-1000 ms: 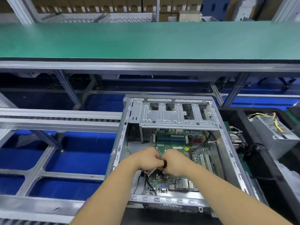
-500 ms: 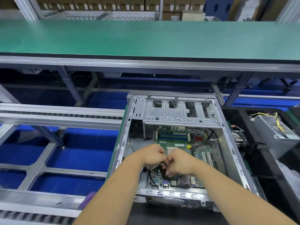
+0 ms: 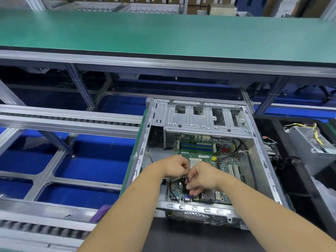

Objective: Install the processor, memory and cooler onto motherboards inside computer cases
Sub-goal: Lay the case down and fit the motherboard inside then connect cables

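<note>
An open metal computer case (image 3: 264, 161) lies in front of me with a green motherboard (image 3: 228, 167) inside. Blue memory slots (image 3: 196, 147) sit at its far side, and the pale processor socket (image 3: 194, 163) shows between my hands. My left hand (image 3: 174, 166) hovers at the socket's left edge with curled fingers pinching the top of a thin dark piece (image 3: 185, 178). My right hand (image 3: 202, 177) is just right of it, fingers curled round the same piece lower down. A silver plate (image 3: 174, 178) pokes out under the left hand. What the dark piece is cannot be made out.
The case's drive cage (image 3: 203, 119) covers its far end. A black bin on the right holds a power supply (image 3: 309, 142) and a finned cooler (image 3: 271, 150). Roller conveyor rails (image 3: 69, 122) run to the left, and a green bench top (image 3: 163, 33) spans the back.
My hands have drawn slightly apart, uncovering the socket. The right hand has slid down toward the near edge of the board, and the dark piece now shows between them.
</note>
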A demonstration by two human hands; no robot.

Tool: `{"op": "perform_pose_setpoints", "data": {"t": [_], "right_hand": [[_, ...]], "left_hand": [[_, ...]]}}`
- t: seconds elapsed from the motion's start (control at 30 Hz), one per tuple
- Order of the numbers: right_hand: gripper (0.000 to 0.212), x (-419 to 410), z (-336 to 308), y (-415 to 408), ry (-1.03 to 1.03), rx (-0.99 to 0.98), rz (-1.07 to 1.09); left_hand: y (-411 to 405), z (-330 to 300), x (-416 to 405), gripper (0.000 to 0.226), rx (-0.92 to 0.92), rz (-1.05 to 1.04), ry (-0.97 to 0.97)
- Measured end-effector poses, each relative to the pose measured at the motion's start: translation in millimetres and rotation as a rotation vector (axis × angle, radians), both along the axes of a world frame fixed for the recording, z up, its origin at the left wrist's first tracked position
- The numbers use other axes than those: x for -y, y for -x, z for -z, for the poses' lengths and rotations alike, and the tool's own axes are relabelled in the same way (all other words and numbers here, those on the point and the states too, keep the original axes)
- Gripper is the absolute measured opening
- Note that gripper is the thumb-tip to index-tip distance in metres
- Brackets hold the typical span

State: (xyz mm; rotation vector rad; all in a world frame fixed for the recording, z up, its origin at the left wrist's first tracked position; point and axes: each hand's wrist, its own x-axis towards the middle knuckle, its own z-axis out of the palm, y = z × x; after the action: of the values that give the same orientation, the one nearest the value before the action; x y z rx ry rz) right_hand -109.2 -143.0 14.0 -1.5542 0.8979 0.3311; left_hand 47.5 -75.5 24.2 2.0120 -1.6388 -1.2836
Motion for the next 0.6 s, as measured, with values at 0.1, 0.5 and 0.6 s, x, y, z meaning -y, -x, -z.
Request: {"op": "perform_pose_setpoints", "data": {"t": [0.1,0.5,0.6], "right_hand": [[0.014,-0.6,2.1,-1.8,0.023,-0.001,0.007],[0.021,-6.8,0.4,-5.4,-0.04,-0.008,0.011],[0.023,-6.4,-1.2,-3.9,-0.031,-0.035,0.011]], "left_hand": [[-0.2,0.0,1.2,0.016,0.002,-0.019,-0.01],[-3.4,1.8,4.0,0.023,0.08,-0.154,0.085],[-4.6,3.0,3.9,0.022,0.087,-0.159,0.105]]}}
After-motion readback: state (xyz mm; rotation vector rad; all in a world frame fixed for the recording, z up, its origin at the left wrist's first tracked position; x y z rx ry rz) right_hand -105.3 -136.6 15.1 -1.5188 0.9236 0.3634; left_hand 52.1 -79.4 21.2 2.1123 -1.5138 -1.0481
